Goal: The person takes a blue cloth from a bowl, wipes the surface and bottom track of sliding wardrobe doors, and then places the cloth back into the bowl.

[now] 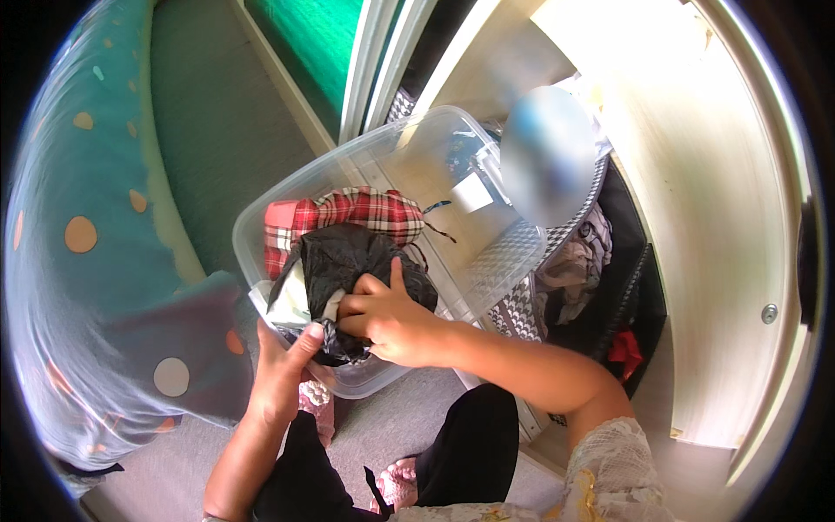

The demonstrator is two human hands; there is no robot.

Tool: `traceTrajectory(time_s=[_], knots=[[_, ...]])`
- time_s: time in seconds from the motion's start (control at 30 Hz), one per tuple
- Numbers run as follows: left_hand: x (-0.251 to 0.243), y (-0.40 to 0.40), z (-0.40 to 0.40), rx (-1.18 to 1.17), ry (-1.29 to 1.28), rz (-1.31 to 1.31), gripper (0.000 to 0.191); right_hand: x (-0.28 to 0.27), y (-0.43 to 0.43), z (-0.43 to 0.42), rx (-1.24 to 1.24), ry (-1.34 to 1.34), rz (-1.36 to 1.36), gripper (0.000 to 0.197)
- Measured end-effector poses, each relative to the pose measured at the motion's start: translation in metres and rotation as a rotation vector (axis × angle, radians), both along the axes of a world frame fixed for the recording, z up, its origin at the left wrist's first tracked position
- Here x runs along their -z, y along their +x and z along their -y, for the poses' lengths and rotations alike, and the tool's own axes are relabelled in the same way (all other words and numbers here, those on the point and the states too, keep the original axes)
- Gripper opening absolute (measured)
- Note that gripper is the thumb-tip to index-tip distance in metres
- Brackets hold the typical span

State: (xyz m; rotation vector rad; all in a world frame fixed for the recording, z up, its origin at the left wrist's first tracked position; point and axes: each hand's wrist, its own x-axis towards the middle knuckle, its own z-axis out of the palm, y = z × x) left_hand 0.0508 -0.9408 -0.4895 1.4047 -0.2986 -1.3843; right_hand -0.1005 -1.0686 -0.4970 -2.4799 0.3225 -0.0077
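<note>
A clear plastic storage bin [313,177] lies before me, its near corner toward my legs. My left hand [280,368] grips the bin's near-left corner, the thumb resting against a crumpled black plastic bag [349,254]. Something white [291,297] shows at the bag's left side; what it is cannot be made out. Fingers of my right hand [394,326] are curled into the bag and pinch its folds, with the index finger raised. Behind the bag, inside the bin, lies a red plaid fabric bundle [365,212] with dark drawstrings.
On the right, a houndstooth fabric storage bag [518,313] stands open with crumpled clothes [577,258] inside. A pale wooden panel [704,274] rises beyond it. Polka-dot bedding [98,189] bulges at the left. A green panel [306,46] stands behind. Pink slippers [398,479] are below.
</note>
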Motion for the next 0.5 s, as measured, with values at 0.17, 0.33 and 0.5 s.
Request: traceTrajectory(time_s=[0.17,0.33,0.5], knots=[[0.029,0.005,0.003,-0.112,-0.06,0.121,0.062,-0.069,-0.011,0.076,-0.278,0.6,-0.168,0.06],[0.028,0.007,0.005,-0.136,0.004,0.092,0.057,-0.032,-0.105,0.231,0.909,-0.004,0.435,0.027],[0.028,0.01,0.004,-0.093,0.082,0.094,0.058,0.051,-0.154,0.294,0.916,-0.479,-0.482,0.079]])
